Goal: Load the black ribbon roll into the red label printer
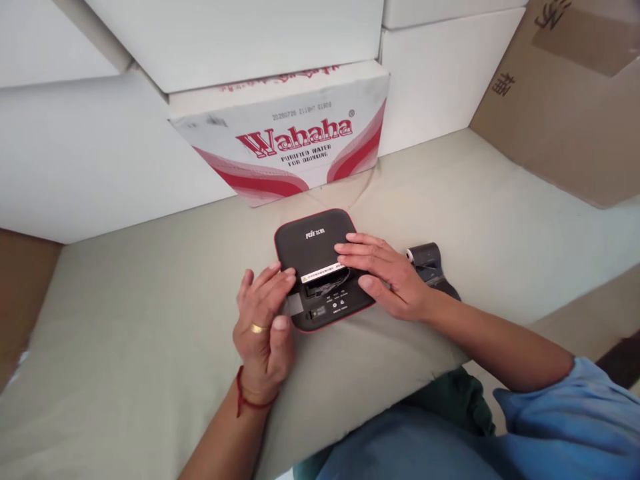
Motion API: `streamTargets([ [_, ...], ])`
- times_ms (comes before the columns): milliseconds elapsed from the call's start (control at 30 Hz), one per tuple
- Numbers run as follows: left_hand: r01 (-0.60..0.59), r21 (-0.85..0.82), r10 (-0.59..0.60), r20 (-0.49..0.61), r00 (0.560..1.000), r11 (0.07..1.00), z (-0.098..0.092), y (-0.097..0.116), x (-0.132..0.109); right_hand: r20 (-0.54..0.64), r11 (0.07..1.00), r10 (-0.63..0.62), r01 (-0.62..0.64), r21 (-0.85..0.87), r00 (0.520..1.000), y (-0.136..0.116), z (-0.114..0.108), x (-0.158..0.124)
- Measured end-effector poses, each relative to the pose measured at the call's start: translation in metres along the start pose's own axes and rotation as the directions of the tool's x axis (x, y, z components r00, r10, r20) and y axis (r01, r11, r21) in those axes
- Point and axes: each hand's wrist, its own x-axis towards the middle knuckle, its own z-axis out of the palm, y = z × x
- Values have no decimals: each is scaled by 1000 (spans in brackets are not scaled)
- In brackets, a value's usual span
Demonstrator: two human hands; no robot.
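Observation:
A flat black printer (310,248) with a thin red edge and white FEIE lettering lies on the cloth-covered surface. Across its middle run a white label strip and a dark slot, with something clear and crinkled at the slot. My left hand (265,323), with a ring and a red string bracelet, rests its stretched fingertips at the printer's left edge. From the other side, my right hand (387,273) lies with fingers extended flat over the printer's right part, partly covering it. Neither hand is wrapped around anything.
Right of my right hand sits a small black device (425,257), partly hidden by my forearm. Behind the printer stands a red and white Wahaha water carton (300,143) among stacked white boxes (435,80). A brown cardboard box (565,120) stands at the right.

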Motion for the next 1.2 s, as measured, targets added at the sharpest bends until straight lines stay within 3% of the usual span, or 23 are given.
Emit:
streamTargets([
  [200, 38, -94, -46, -81, 996, 995, 9, -9, -4, -12, 998, -44, 44, -50, 999, -3, 0, -4],
  [300, 68, -113, -78, -89, 993, 991, 12, -12, -4, -55, 987, -125, 119, -113, 991, -11, -1, -5],
  [433, 178, -328, -219, -92, 971, 928, 17, -14, -2, -113, 961, -243, 223, -164, 963, -20, 1, -8],
  [500, 260, -488, -331, -63, 942, 833, 20, -14, 0, -106, 959, -248, 229, -168, 963, -21, 1, -10],
  [600, 441, -672, -504, 116, 856, 594, 21, -14, 3, -83, 962, -234, 219, -162, 969, -21, 1, -10],
  [700, 568, -724, -578, 287, 764, 391, 19, -15, 3, -76, 962, -233, 219, -166, 969, -22, 0, -10],
  [767, 603, -718, -591, 332, 735, 347, 18, -17, 2, -79, 957, -245, 228, -179, 966, -22, 0, -11],
  [900, 643, -650, -574, 367, 732, 404, 18, -20, -2, -71, 945, -274, 254, -205, 959, -20, -1, -13],
  [1100, 596, -598, -518, 325, 791, 536, 24, -23, -3, -29, 925, -326, 313, -213, 945, -20, -4, -9],
  [1200, 569, -609, -505, 299, 810, 553, 28, -29, -5, 5, 952, -286, 285, -110, 958, -28, -15, 5],
])
